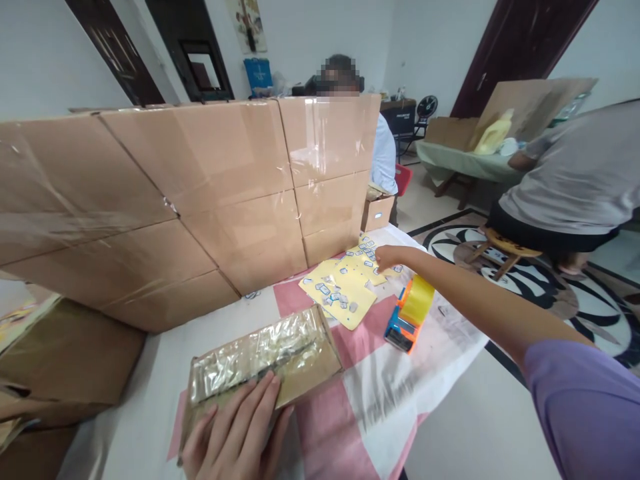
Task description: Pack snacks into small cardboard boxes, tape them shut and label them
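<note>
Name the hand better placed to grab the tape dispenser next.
Likely the right hand: it is at the yellow sheets, close to the tape dispenser, while the left hand lies on the taped cardboard box.

Can't make out fingertips on that right hand; the cardboard partition hides most of the far co-worker!

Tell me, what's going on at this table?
One person's left hand rests on a cardboard box with shiny clear tape across its top. The right hand is stretched out to some yellow sheets dotted with small shapes; I can't tell whether it holds one. A tape dispenser lies to the right of the sheets, and neither hand is on it. A tall cardboard screen stands behind.
</note>
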Available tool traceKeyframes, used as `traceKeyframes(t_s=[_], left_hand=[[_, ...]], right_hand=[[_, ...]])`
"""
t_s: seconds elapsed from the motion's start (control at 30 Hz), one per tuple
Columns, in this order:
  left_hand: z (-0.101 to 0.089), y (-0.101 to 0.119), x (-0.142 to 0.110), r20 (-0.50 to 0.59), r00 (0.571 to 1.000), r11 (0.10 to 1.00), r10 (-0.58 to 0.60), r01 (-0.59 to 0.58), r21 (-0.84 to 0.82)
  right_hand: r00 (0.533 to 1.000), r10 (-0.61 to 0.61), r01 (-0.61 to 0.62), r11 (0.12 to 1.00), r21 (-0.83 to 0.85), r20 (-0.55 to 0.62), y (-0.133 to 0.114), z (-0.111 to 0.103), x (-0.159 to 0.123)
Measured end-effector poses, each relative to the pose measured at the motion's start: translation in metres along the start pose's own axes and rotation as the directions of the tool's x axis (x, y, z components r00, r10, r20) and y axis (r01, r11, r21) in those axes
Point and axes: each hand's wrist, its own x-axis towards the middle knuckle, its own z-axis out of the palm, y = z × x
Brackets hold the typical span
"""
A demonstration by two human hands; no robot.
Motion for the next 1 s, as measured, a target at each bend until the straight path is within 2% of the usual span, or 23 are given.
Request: traceKeyframes(t_s=[0.3,0.57,0.7,1.0], left_hand=[[0.000,-0.001,0.000,0.003,1.000,1.000,0.009,-0.009,-0.008],[-0.001,0.004,0.000,0.014,0.998,0.997,-0.067,0.067,-0.031],[-0.001,0.001,-0.002,0.008,1.000,0.999,-0.019,0.020,-0.028],[-0.001,0.000,-0.005,0.007,1.000,1.000,-0.013,0.014,-0.012]], right_hand=[[0.998,-0.051,0.051,0.999,-0.013,0.023,-0.004,0.011,0.005],[0.999,-0.044,0.044,0.994,0.100,-0.004,0.007,0.006,0.001],[0.999,-0.047,0.047,0.986,0.159,-0.005,0.009,0.006,-0.002],[0.999,-0.022,0.013,0.981,0.192,0.044,0.000,0.009,-0.005]])
